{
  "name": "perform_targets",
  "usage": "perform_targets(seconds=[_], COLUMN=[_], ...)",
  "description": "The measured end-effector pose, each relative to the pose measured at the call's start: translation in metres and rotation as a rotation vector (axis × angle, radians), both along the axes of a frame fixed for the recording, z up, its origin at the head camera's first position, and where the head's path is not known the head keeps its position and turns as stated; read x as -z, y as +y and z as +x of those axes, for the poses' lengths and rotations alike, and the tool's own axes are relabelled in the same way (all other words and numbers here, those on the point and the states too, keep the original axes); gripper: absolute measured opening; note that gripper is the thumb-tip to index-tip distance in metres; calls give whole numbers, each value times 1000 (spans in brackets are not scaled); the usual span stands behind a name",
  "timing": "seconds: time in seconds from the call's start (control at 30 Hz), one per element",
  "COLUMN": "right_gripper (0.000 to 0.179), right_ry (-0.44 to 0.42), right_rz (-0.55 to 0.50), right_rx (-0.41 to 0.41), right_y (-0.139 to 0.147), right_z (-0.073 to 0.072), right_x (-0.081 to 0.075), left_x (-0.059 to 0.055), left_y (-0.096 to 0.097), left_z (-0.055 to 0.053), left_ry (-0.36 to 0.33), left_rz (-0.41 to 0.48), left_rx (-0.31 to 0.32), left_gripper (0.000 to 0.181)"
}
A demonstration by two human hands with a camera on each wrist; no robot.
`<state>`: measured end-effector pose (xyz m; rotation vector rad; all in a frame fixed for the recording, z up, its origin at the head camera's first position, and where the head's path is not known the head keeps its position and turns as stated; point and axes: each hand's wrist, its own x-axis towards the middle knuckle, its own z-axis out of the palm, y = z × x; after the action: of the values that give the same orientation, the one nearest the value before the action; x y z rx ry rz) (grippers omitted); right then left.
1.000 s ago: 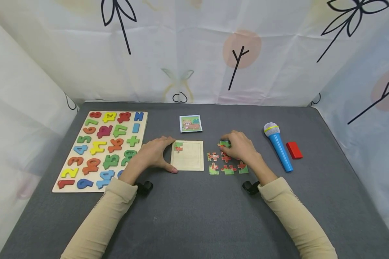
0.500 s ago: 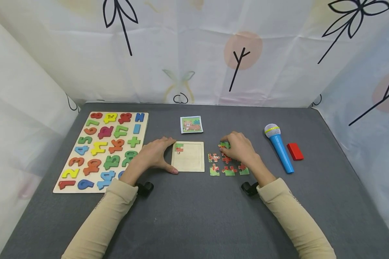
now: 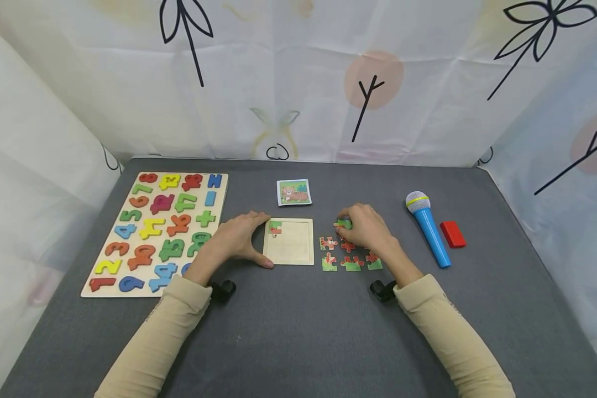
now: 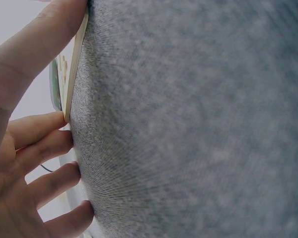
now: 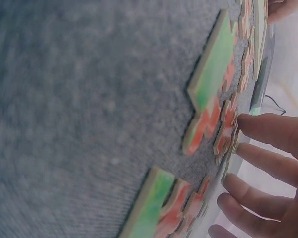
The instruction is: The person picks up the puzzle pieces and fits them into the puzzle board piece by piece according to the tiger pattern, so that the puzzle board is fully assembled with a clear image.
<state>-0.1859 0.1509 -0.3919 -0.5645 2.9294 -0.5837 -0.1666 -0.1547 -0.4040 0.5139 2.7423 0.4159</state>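
My left hand (image 3: 235, 239) spans the left side of a square wooden puzzle tray (image 3: 296, 243). Its thumb is at the near corner and its index finger at the far one, holding the tray by its edges, as the left wrist view also shows. One green and red jigsaw piece (image 3: 276, 225) lies in the tray's far left corner. To the right, my right hand (image 3: 370, 228) pinches a green-topped jigsaw piece (image 3: 344, 224) low over the table. Several loose jigsaw pieces (image 3: 352, 263) lie beneath and in front of this hand, some partly hidden by it.
A picture card (image 3: 294, 192) lies behind the tray. On the left is a wooden number board (image 3: 149, 213) with coloured numbers. A blue toy microphone (image 3: 430, 232) and a red block (image 3: 453, 234) lie right of the right hand. White printed cloth (image 3: 298, 66) hangs behind the table.
The pinched jigsaw piece has tilted slightly under the right fingertips. The left hand and tray stay put; the head view has shifted a little.
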Motion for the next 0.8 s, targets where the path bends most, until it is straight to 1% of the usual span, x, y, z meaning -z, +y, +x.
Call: perform_targets(seconds=[0.13,0.2,0.37,0.53,0.8], right_gripper=[27,26,26,25,27], right_ry=[29,30,31,41,16], right_rz=[-19,-27,-31,-34,-20], right_rx=[-16,-15,-19,-40,-55], right_y=[-3,-6,-12,-19,-39], right_z=[1,2,4,5,4], right_x=[-1,-2,-4,-5,-9], left_x=[0,0,0,-1,-1], left_y=[0,-1,0,0,-1], left_z=[1,1,2,2,3], left_ry=[21,26,27,24,23], left_rz=[-3,-1,4,4,-3], left_rx=[9,12,15,13,16], left_gripper=[116,115,115,115,115])
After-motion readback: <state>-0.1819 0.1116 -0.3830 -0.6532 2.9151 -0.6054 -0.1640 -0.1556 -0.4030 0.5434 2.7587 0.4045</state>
